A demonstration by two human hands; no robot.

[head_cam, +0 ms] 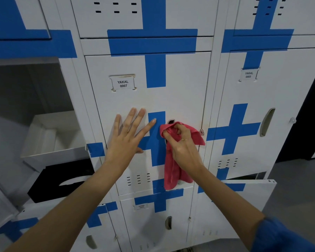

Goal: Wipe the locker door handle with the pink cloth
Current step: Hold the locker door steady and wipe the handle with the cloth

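Note:
The white locker door (pixel 135 99) labelled YAKAL 0007 fills the middle, crossed by blue tape. Its recessed handle (pixel 171 122) shows only as a dark slot top, the remainder hidden by cloth and fingers. My right hand (pixel 182 142) is shut on the pink cloth (pixel 173 171), pressing a bunched part into the handle recess while the loose end hangs down the door. My left hand (pixel 127 135) lies flat on the door just left of the handle, fingers spread, holding nothing.
The locker to the left stands open with a white box (pixel 49 135) and a black box (pixel 58 182) inside. At right is the YAKAL 0003 door with its handle (pixel 266 122). A lower right door (pixel 244 186) hangs ajar. Grey floor (pixel 289 179) lies at far right.

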